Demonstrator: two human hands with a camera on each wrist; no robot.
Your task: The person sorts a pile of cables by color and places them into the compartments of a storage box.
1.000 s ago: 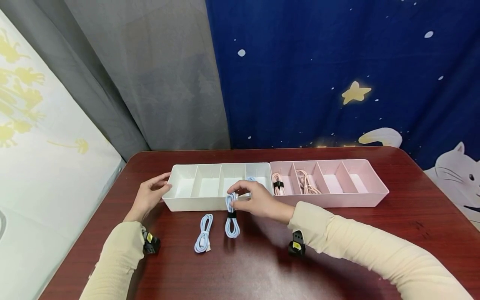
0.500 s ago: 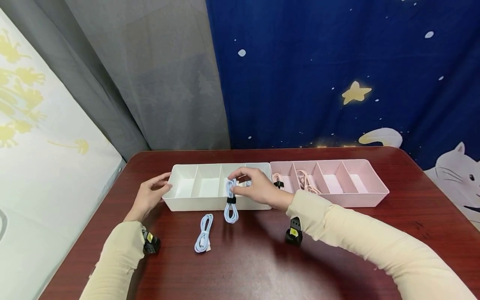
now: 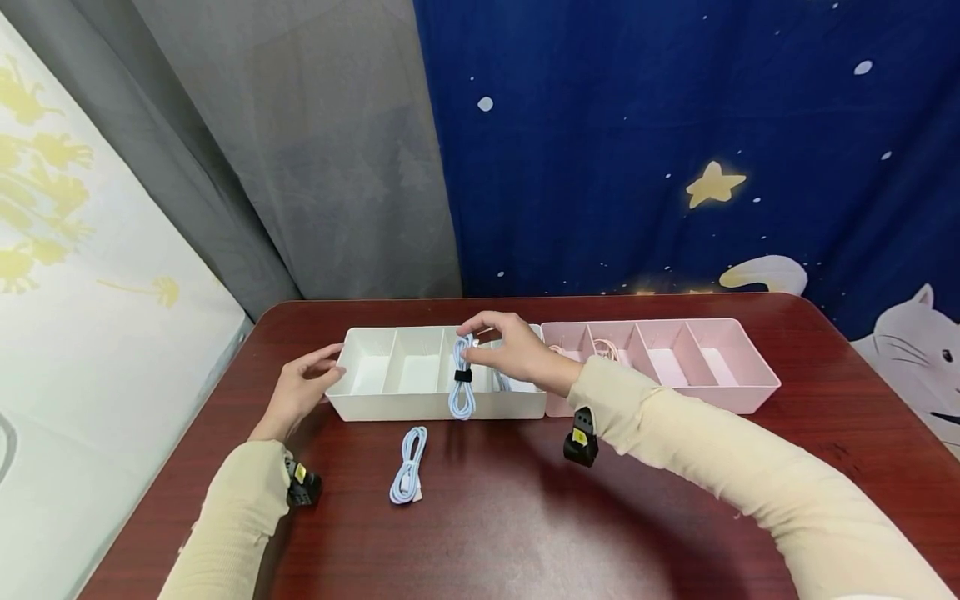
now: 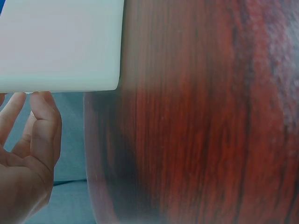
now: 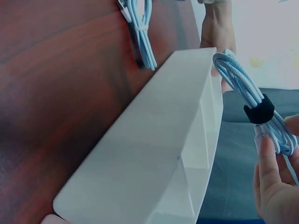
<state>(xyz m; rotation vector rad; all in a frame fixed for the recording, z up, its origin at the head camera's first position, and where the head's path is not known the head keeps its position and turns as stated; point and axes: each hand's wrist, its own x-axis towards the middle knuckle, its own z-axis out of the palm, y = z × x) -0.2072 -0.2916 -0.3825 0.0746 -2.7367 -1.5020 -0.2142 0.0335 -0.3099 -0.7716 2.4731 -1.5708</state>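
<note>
My right hand (image 3: pixel 513 350) pinches the top end of a light-blue coiled cable (image 3: pixel 462 398), bound with a black strap (image 5: pixel 259 110). The coil hangs over the front wall of a white divided box (image 3: pixel 420 407). At the box's left end, my left hand (image 3: pixel 298 390) touches the outer wall with its fingertips; in the left wrist view those fingers (image 4: pixel 44 126) reach up to the box edge. A second light-blue coiled cable (image 3: pixel 407 467) lies on the table before the box. Part of another light-blue cable (image 3: pixel 502 381) shows in the box's rightmost compartment, mostly behind my right hand.
A pink divided box (image 3: pixel 675 402) stands end to end with the white one on a dark red wooden table (image 3: pixel 465 542). Pinkish coiled cables (image 3: pixel 606 350) lie in its left compartments, partly hidden by my right arm. Curtains (image 3: pixel 360 167) hang behind the table.
My right hand has risen and moved away toward the white box, carrying the strapped cable from in front of it to over its front wall. My left hand has stayed at the box's end.
</note>
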